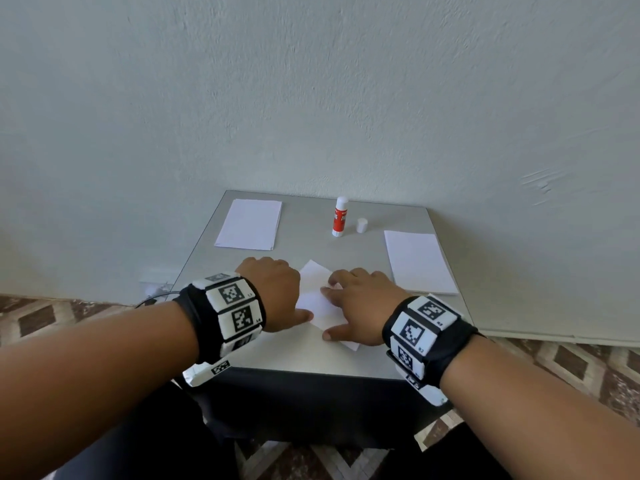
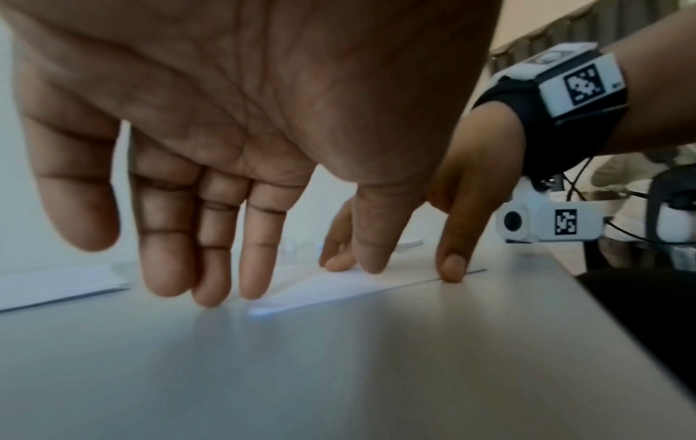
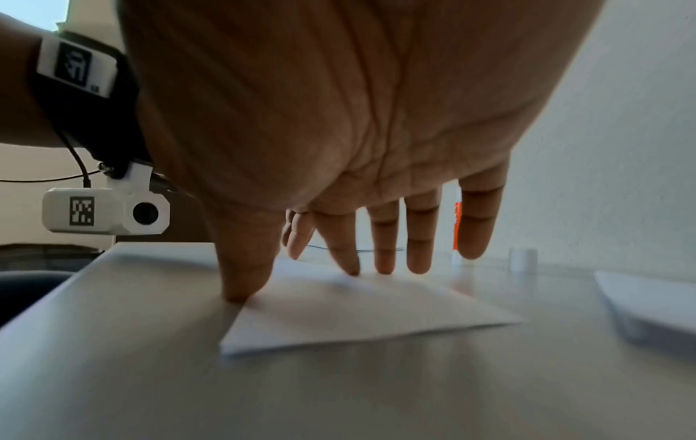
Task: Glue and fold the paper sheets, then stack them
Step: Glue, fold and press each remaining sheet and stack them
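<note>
A folded white paper sheet [image 1: 317, 301] lies skewed at the middle of the grey table [image 1: 298, 362]. My left hand [image 1: 285, 294] presses its left side with straight fingers [image 2: 211, 285], the thumb lying on the sheet. From the other side my right hand [image 1: 348, 308] holds the sheet [image 3: 357, 315] flat, fingers spread, thumb [image 3: 244, 282] at its near edge. A red and white glue stick [image 1: 340, 216] stands uncapped at the back, its white cap [image 1: 362, 225] just to its right. Neither hand holds anything.
One stack of white sheets [image 1: 249, 224] lies at the back left, another stack [image 1: 419, 261] at the right, close to my right hand. The table stands against a pale wall [image 1: 311, 98]. Patterned floor shows on both sides.
</note>
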